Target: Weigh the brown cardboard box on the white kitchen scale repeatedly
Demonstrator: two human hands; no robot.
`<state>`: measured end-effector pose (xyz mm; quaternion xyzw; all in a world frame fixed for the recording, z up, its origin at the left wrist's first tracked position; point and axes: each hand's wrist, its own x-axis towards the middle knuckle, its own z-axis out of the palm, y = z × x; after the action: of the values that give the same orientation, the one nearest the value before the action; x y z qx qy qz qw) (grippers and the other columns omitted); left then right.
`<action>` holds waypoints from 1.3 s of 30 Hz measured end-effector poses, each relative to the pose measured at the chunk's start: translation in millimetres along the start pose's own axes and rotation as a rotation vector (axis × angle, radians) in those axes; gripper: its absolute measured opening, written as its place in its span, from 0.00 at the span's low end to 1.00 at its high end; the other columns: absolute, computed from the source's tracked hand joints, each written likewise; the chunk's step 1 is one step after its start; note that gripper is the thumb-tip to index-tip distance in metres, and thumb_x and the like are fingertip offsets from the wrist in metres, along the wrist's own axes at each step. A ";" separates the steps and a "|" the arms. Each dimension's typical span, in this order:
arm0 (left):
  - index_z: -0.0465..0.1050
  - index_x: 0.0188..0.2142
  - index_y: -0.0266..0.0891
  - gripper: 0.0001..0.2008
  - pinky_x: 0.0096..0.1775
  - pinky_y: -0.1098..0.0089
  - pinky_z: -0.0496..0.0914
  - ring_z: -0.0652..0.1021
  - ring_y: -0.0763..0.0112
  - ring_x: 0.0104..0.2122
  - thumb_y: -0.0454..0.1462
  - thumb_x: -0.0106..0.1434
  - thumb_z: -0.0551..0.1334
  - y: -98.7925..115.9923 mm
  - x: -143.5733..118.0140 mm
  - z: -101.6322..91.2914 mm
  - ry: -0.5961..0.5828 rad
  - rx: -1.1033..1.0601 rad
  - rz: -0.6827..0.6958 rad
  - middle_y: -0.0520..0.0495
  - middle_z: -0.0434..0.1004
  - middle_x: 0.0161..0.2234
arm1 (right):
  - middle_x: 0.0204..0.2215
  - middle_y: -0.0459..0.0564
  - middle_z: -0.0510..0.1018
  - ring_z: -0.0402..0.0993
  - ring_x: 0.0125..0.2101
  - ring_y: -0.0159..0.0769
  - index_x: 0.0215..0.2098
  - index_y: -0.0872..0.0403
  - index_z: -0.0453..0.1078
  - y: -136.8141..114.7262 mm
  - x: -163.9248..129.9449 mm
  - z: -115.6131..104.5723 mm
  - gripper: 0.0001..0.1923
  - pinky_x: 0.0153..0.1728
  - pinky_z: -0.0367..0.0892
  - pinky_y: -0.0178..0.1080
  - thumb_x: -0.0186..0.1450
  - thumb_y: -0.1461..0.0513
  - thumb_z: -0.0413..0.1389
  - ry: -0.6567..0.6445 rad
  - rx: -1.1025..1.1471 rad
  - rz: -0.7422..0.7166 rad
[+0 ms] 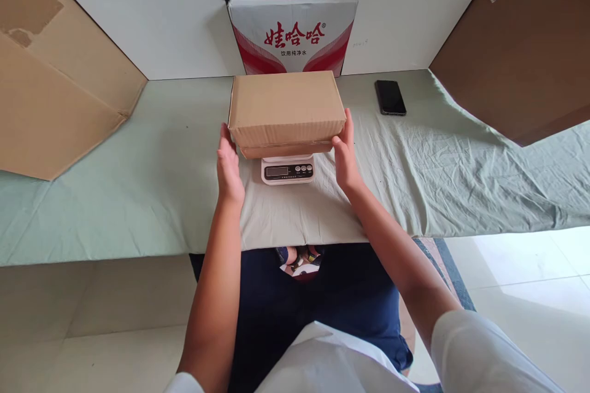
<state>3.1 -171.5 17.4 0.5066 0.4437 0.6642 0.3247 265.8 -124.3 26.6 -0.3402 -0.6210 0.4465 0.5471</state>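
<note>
The brown carton (286, 101) is closed and sits between the two hands, directly over the white scale (288, 172); its underside is hidden, so whether it rests on the platform cannot be told. The left hand (229, 166) lies along the carton's left end, fingers extended. The right hand (345, 150) is at the right end, thumb at the front corner, fingers along the side. Whether either hand grips firmly cannot be determined. A green cloth covers the surface (184, 209). Beyond the carton stands a red-and-white box (295, 37); a black phone (390, 97) lies to the right.
</note>
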 end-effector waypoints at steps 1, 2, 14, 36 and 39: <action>0.60 0.70 0.56 0.41 0.75 0.58 0.47 0.50 0.61 0.77 0.68 0.66 0.43 -0.8 0.7 -3.3 0.029 0.003 0.002 0.53 0.51 0.77 | 0.78 0.35 0.44 0.33 0.79 0.45 0.73 0.28 0.36 1.4 0.8 -3.6 0.42 0.77 0.36 0.64 0.67 0.36 0.47 0.039 0.014 0.004; 0.59 0.71 0.56 0.41 0.75 0.59 0.46 0.47 0.63 0.77 0.68 0.66 0.42 -1.1 1.1 -5.9 0.052 0.004 0.004 0.55 0.49 0.77 | 0.78 0.34 0.44 0.33 0.79 0.45 0.73 0.28 0.37 2.4 1.5 -6.8 0.41 0.77 0.36 0.65 0.67 0.36 0.48 0.081 0.035 0.009; 0.70 0.63 0.52 0.40 0.72 0.54 0.56 0.61 0.56 0.73 0.69 0.63 0.49 13.5 15.0 15.9 -0.052 -0.042 0.034 0.45 0.66 0.70 | 0.70 0.44 0.62 0.58 0.71 0.50 0.71 0.35 0.50 -2.1 9.9 17.0 0.38 0.74 0.56 0.60 0.66 0.37 0.50 0.079 0.004 -0.089; 0.66 0.67 0.43 0.45 0.72 0.60 0.56 0.61 0.60 0.74 0.69 0.64 0.46 -81.1 137.6 30.5 -0.023 -0.019 -0.171 0.40 0.63 0.72 | 0.64 0.51 0.70 0.63 0.68 0.45 0.61 0.47 0.60 83.7 140.9 13.9 0.37 0.75 0.55 0.52 0.61 0.39 0.53 0.212 0.062 -0.028; 0.64 0.68 0.41 0.49 0.73 0.58 0.51 0.55 0.58 0.75 0.71 0.62 0.45 -82.1 144.5 17.8 -0.010 -0.024 -0.183 0.39 0.55 0.75 | 0.68 0.50 0.65 0.58 0.71 0.44 0.64 0.46 0.57 88.4 144.8 4.8 0.41 0.75 0.53 0.53 0.59 0.36 0.52 0.237 0.100 0.044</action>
<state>-21.2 -7.1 -0.8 0.4634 0.4786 0.6345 0.3920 230.6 39.5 -0.9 -0.3764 -0.5212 0.4455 0.6231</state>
